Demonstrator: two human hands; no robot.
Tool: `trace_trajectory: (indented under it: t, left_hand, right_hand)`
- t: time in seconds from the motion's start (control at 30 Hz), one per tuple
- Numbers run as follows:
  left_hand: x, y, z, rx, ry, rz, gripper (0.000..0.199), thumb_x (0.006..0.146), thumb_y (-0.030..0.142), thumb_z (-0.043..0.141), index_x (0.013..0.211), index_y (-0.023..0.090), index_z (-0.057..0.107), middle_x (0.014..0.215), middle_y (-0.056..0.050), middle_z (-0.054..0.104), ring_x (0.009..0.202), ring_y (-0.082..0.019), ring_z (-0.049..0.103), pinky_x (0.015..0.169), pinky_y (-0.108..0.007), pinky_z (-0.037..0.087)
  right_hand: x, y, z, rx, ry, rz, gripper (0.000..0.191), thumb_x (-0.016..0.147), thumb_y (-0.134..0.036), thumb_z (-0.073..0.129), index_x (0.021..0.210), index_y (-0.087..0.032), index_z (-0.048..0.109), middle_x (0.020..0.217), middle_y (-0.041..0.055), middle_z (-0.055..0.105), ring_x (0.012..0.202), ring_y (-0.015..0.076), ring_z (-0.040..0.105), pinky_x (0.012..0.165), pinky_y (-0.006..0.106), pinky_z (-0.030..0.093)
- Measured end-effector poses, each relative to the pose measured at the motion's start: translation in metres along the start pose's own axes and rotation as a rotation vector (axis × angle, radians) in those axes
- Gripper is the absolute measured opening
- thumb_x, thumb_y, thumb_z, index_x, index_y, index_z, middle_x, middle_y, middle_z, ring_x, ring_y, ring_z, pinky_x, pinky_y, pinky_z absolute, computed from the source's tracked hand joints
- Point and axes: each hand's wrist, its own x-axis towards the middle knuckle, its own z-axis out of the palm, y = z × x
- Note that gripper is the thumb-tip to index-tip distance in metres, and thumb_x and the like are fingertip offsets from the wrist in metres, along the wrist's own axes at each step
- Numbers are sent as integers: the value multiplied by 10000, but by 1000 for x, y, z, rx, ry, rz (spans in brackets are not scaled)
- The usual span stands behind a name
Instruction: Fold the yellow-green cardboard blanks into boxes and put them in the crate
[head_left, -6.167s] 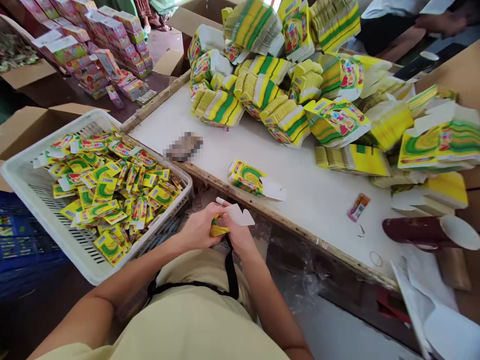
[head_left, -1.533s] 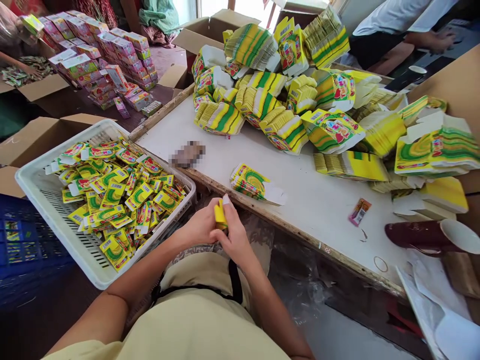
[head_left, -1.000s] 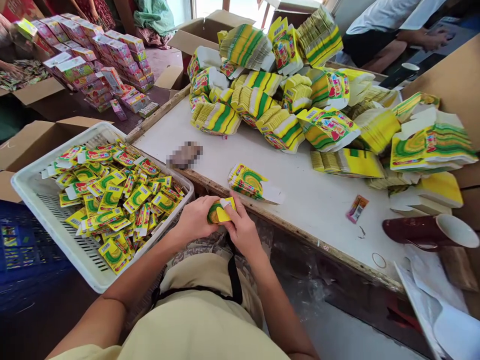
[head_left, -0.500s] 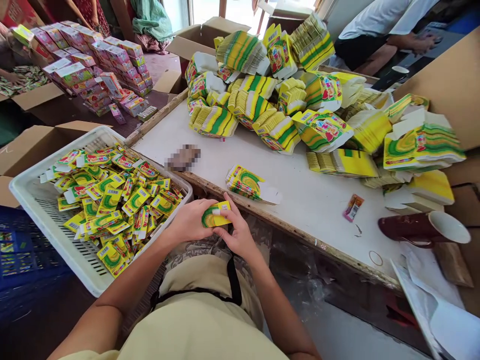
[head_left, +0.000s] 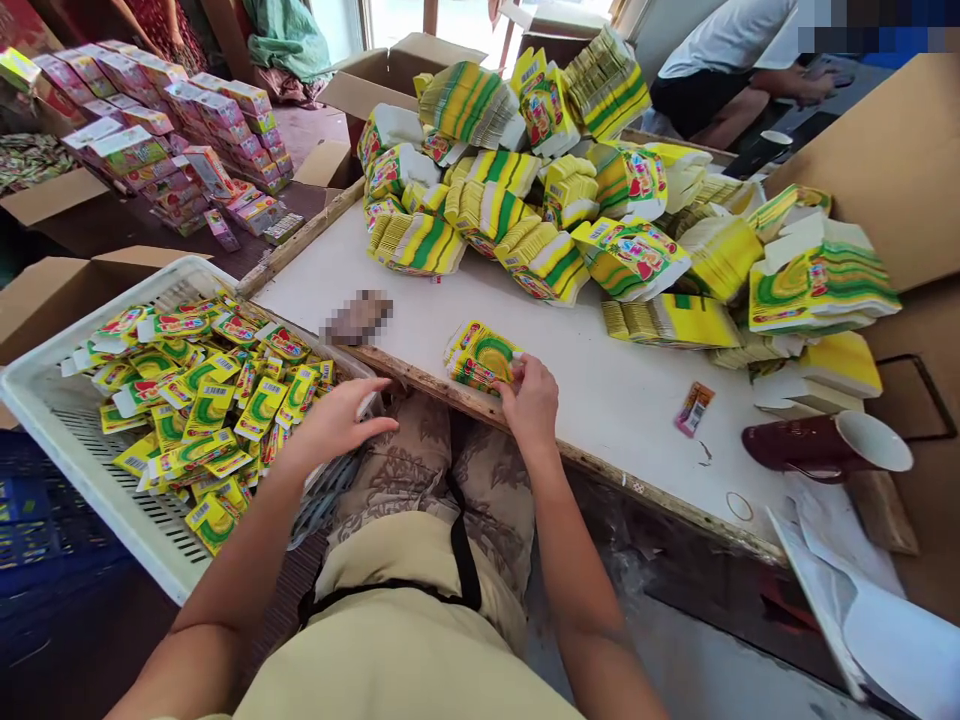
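Note:
My left hand [head_left: 335,425] is over the right rim of the white plastic basket [head_left: 161,575], its thumb and fingers apart and nothing in them. Small folded yellow-green cartons [head_left: 211,408] with fruit prints fill that basket in a loose heap. On the white tabletop near its front edge lies a short stack of flat yellow cartons [head_left: 480,352]. My right hand [head_left: 534,402] has its thumb and fingertips closed on the right end of a carton in this stack. Those fingers cover the white flaps there.
Bundled flat cartons [head_left: 517,215] pile up along the table's back. A maroon mug [head_left: 799,447] lies sideways at the right, near a small sachet [head_left: 694,410] and a rubber band [head_left: 739,506]. Pink boxes [head_left: 217,120] are stacked at far left. Another person [head_left: 720,65] sits at back right.
The small folded carton held between both hands has left them. My left hand has moved left toward the basket and opened; my right hand has reached forward and right onto the stack.

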Motion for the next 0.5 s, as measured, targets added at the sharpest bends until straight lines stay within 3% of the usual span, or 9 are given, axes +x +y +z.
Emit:
trace_trajectory:
  t: [0.07,0.13,0.2,0.27,0.37,0.43,0.5]
  left_hand:
    - [8,15,28,-248,-37,23,696,772,559,677,1342,190,525,1307,-137,632,1212,-288,596,1035,-458,470]
    - [12,30,52,-509,-21,40,834,696,577,747,1385,200,466,1328,-159,607,1207,-302,596,982,-463,505]
    - [14,45,68,-769,43,64,817,687,650,719,1337,209,496,1269,-151,630,1164,-303,614,928,-456,531]
    - [14,60,75,-982,146,59,696,766,734,564,1216,204,553,1107,-127,668,1049,-275,650,854,-432,553]
    - [12,73,76,-1104,392,-18,580,860,732,349,1036,208,527,850,-61,600,819,-198,636,732,-368,553]
    - [11,73,77,-1084,531,-47,499,879,701,334,949,226,471,768,-12,513,713,-152,577,688,-321,533]
    - [8,67,78,-1030,567,-47,476,874,703,378,922,234,445,768,6,484,690,-133,541,677,-289,513]
  right_hand:
    - [-11,-13,-4,139,32,26,409,809,-285,642,1175,-187,487,899,59,636,866,251,597,833,428,487]
    - [-27,-29,-7,376,-12,44,465,803,-317,676,1192,-225,439,836,6,604,780,208,593,756,367,504]
    - [-49,-49,-7,640,-151,32,489,796,-332,710,1181,-253,420,789,-27,574,722,172,582,698,314,506]
    - [-71,-67,-5,856,-312,24,476,812,-346,707,1181,-269,417,793,-33,566,708,151,577,673,286,506]
    - [-97,-89,-1,1048,-411,23,492,831,-391,689,1228,-274,424,905,5,580,808,159,590,735,297,516]
    - [-106,-97,3,1050,-450,-7,561,797,-410,728,1258,-264,443,996,29,580,892,175,583,803,315,508]
    - [-108,-100,6,1010,-468,-13,627,742,-397,783,1264,-257,466,983,17,569,875,171,569,796,306,496]
